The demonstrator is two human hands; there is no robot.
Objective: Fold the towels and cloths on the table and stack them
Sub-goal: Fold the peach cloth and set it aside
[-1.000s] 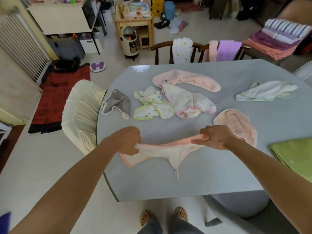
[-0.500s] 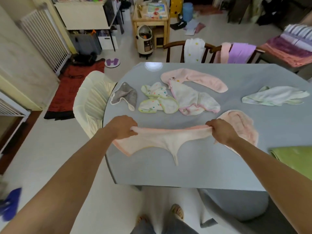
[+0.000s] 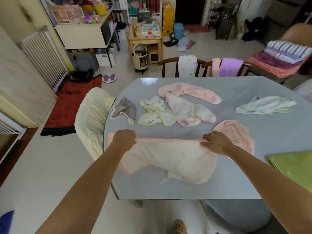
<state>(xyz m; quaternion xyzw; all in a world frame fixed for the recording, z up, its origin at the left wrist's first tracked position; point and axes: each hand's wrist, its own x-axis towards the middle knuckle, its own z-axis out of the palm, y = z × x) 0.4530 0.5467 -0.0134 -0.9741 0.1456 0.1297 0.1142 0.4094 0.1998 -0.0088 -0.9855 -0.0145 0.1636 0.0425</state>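
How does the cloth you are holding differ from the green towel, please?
The pink cloth is pale and held stretched by both hands, left hand and right hand; the green towel is bright, untouched and folded flat. The cloth is in full view; the towel is cut off. Both touch the table.

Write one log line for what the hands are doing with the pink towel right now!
step: spreading towel | left hand: grips top edge | right hand: pinches top edge | pink towel: stretched, lower part on table | not yet folded
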